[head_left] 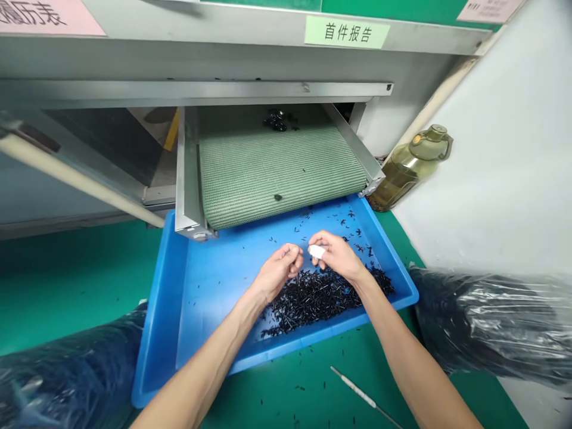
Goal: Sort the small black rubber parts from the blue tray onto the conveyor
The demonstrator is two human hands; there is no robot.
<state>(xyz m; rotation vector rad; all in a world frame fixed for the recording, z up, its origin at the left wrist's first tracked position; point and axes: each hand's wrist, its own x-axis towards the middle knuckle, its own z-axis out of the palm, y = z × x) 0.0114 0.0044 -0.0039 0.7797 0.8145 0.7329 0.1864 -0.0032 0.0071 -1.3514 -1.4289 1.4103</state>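
Note:
My right hand [337, 256] pinches a small white piece [317, 251] between its thumb and fingertips. My left hand [277, 271] is curled just beside that piece, and anything small in its fingers is hidden. Both hands hover over a heap of small black pieces [317, 298] inside a blue plastic tray [210, 256]. More of the black pieces lie scattered across the tray floor. A green ribbed conveyor belt [281, 173] ends at the tray's far side, with a single dark piece on it.
Bulging clear plastic bags of black parts [487, 322] lie to the right, with another [67, 375] at lower left. A metal-tipped probe [361, 393] and stray pieces lie on the green mat [89, 268]. An olive drink bottle [406, 170] stands beyond the tray.

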